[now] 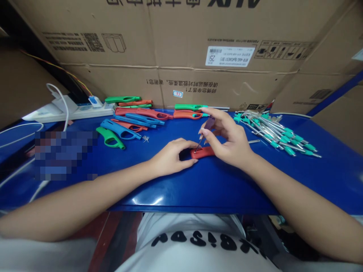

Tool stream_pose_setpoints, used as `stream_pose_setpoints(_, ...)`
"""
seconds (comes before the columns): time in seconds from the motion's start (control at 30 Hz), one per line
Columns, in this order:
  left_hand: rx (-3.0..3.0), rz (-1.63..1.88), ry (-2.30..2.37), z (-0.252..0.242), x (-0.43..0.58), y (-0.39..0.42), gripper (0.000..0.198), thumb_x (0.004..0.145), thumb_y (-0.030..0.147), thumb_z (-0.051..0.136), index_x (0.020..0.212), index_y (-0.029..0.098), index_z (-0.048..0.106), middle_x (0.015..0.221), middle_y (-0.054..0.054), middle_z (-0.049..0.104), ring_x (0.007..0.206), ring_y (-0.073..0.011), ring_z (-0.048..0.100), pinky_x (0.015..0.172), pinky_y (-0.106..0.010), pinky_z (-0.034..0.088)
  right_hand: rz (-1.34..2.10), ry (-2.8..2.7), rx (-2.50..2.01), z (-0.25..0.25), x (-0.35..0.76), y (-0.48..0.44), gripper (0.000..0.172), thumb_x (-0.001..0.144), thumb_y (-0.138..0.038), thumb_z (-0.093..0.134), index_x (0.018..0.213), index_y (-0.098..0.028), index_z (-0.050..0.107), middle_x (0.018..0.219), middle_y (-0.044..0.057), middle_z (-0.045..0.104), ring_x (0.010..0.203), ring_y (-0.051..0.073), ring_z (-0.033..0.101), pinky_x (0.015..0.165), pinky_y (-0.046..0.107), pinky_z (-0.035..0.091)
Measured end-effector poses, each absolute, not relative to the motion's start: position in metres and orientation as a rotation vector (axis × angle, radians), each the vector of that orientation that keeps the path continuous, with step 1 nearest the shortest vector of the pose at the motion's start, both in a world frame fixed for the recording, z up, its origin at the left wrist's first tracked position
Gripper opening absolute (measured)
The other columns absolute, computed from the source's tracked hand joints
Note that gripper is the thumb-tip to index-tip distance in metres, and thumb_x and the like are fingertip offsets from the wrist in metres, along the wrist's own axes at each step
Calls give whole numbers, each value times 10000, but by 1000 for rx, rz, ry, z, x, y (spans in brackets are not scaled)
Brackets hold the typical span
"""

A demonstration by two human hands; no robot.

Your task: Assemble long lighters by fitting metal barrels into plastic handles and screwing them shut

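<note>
My right hand is closed around a small screwdriver with a dark purple handle. Its thin shaft slants down, and the tip meets a red lighter handle near its left end. That red handle lies on the blue table, partly covered by my right hand. At its left end, the thumb and fingers of my left hand close about it and steady it. A small pile of screws lies left of my hands, beside a blue lighter handle.
More green, red and blue handles are heaped at the back left. Metal lighter rods with teal parts are piled at the right. A cardboard box walls off the back. A power strip with cables sits at the left.
</note>
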State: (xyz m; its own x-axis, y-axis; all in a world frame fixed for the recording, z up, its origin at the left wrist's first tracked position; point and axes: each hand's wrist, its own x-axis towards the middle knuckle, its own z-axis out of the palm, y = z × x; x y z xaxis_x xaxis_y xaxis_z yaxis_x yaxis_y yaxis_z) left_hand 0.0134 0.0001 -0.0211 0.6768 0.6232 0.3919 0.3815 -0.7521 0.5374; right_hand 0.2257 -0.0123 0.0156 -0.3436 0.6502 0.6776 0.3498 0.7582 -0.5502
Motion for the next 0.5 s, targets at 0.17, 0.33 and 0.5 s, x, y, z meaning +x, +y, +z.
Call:
stream_pose_setpoints(0.17,2455,793,800,-22,13,1,295,854,282,734,1125,197,656,1107,-46,731,1043,-219,668,953,-355,518,345,-1962,-742,14,224,-12,468,989,-288,564,1451,-282,492,1337,87,642,928,190,704,763,330,642)
stream_pose_setpoints(0.33,2436,782,804,-21,14,0,222,843,261,732,1043,210,649,1047,-29,721,1014,-217,667,938,-361,514,189,-2003,-752,11,224,-10,453,985,-294,566,1435,-286,518,1201,66,697,905,182,697,730,305,628)
stream_pose_setpoints(0.5,2415,764,790,-20,14,0,171,838,228,728,985,203,644,1004,-18,714,986,-206,662,927,-342,508,215,-2110,-732,18,223,-13,516,998,-270,523,1507,-282,436,1225,73,705,999,193,705,802,306,607)
